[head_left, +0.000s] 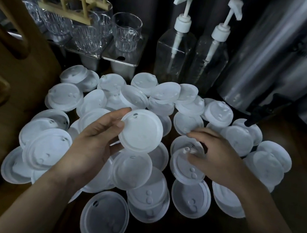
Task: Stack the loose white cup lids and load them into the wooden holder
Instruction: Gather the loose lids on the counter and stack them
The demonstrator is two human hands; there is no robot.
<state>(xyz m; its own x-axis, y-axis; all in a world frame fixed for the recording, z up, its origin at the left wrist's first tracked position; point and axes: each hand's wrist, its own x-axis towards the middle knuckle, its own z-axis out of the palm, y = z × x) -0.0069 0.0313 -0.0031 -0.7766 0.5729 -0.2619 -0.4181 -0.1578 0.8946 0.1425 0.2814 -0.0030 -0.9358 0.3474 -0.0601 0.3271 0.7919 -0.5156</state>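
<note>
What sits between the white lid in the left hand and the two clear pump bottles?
Head view: a heap of overlapping loose white plastic cup lids fills that stretch.

Glass tumblers [126,31], two pump bottles [172,59], steel urns [275,55].

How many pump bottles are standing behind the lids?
2. The left pump bottle stands behind the lids, the right pump bottle beside it, next to the steel urn. None appears hidden.
</note>
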